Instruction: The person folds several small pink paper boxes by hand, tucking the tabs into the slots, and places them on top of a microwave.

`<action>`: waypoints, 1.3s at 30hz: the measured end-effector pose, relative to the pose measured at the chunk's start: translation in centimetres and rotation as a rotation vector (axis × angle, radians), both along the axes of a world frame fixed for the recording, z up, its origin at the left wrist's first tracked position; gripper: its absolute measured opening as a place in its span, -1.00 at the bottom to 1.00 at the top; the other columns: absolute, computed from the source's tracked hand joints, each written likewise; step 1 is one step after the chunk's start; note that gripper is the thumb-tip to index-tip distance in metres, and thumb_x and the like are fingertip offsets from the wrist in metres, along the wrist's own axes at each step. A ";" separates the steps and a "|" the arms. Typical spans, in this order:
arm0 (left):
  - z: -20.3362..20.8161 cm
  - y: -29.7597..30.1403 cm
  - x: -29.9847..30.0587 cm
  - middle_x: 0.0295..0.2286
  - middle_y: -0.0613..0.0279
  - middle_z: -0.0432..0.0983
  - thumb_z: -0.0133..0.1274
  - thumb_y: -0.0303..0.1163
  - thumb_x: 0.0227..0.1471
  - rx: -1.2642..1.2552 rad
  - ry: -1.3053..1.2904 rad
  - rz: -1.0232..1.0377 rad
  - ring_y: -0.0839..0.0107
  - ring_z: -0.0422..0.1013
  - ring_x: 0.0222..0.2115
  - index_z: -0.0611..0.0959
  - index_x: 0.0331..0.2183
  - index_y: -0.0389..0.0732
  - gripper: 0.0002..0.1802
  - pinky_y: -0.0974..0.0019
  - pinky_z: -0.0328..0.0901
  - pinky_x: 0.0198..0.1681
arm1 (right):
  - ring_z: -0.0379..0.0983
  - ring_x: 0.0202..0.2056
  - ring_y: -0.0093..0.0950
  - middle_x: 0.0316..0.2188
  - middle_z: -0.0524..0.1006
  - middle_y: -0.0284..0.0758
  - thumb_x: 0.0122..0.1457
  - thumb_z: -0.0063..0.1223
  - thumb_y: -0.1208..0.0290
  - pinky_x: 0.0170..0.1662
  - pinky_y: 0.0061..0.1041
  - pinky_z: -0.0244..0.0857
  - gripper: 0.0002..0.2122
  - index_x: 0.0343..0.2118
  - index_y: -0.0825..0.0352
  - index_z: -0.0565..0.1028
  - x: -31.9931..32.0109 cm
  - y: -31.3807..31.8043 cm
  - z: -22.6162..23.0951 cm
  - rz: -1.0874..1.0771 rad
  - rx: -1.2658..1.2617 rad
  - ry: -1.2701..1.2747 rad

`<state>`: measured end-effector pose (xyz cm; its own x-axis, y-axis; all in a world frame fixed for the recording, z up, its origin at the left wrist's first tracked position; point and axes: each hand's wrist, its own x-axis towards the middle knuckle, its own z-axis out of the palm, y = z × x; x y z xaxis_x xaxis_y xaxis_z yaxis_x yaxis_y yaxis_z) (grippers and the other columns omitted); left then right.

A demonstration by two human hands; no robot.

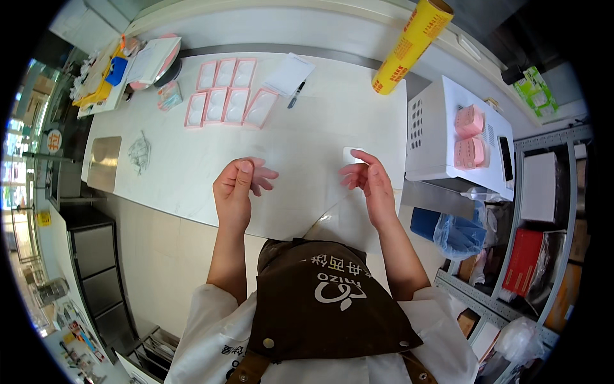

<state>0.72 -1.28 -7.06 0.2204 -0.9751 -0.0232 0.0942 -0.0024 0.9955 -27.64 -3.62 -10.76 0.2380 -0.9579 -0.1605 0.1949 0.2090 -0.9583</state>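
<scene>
My left hand [242, 184] hovers above the white table [192, 166] with its fingers spread and nothing in them. Opposite it, my right hand [371, 182] is also empty, fingers apart and slightly curled, near a small white card-like piece [351, 155]. Beyond my left hand, several pink-edged boxes with white insides stand in two rows; one nearer box [260, 109] sits at a slant. To their right lie white paper sheets [289, 75] and a black pen [296, 94].
A tall yellow roll [409, 48] stands at the back right, beside a white appliance [457, 134] bearing pink packs [470, 120]. On the left are a crumpled clear plastic piece [139, 153] and a metal plate [104, 163]. A bin with a blue bag [459, 235] stands right of the table.
</scene>
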 end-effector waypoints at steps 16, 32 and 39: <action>2.2 -4.2 -4.6 -0.43 0.22 0.63 0.20 -0.39 0.11 -0.249 -0.884 -0.695 0.25 0.50 -0.46 0.73 -0.34 -0.13 -0.93 0.23 0.39 -0.36 | 0.52 -0.09 -0.22 -0.09 0.58 -0.23 0.16 0.19 0.47 0.02 -0.26 0.34 -0.66 0.02 0.25 0.49 1.2 1.2 8.3 0.043 -0.739 1.064; 1.6 0.0 -5.3 -0.32 0.26 0.63 0.10 -0.44 0.25 0.164 -0.206 -0.263 0.51 0.54 -0.42 0.68 -0.21 -0.24 -0.88 0.43 0.39 -0.39 | 0.60 -0.43 -0.34 -0.38 0.64 -0.31 0.26 0.12 0.46 -0.38 -0.42 0.44 -0.83 -0.10 0.24 0.55 1.7 3.8 5.2 0.120 -0.539 0.870; 1.4 0.4 -6.4 -0.31 0.22 0.63 -0.02 -0.50 0.32 0.175 0.028 -0.326 0.48 0.56 -0.32 0.65 -0.14 -0.33 -0.81 0.41 0.47 -0.17 | 0.61 -0.42 -0.34 -0.39 0.64 -0.30 0.29 0.07 0.47 -0.37 -0.43 0.46 -0.82 -0.06 0.24 0.54 2.1 3.5 4.0 0.125 -0.602 0.830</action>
<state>-5.66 -0.93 -5.62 -0.1039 -0.9749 -0.1971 0.0881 -0.2064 0.9745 -25.50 -0.10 -6.74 0.3744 -0.9101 0.1779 -0.5658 -0.3761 -0.7337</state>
